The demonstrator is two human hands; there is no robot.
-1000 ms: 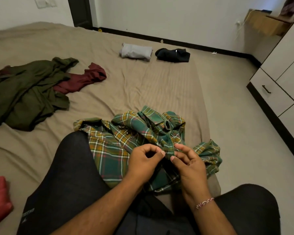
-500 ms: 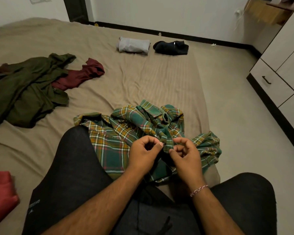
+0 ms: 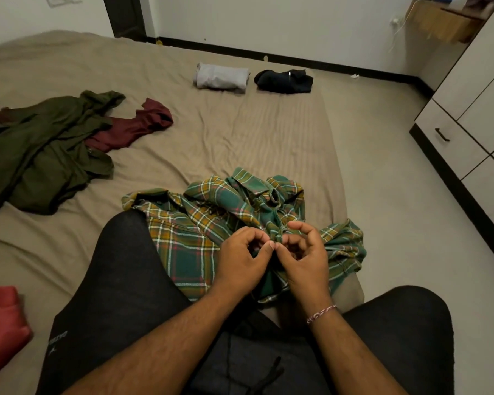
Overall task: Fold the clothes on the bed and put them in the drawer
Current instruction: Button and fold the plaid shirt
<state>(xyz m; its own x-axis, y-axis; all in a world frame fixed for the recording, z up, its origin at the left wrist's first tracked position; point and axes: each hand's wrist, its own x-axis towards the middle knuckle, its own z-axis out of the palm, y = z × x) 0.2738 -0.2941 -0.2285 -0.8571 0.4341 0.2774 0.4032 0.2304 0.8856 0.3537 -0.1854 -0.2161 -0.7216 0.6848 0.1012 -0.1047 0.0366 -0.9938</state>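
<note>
Head view had the plaid shirt (image 3: 211,220) bunched on the bed (image 3: 240,132) against my knee. My left hand (image 3: 240,260) and right hand (image 3: 305,260) both pinched its placket; I judged buttoning preceded folding. Next called for spreading it flat. Trouser print (image 3: 58,337) unreadable.
</note>
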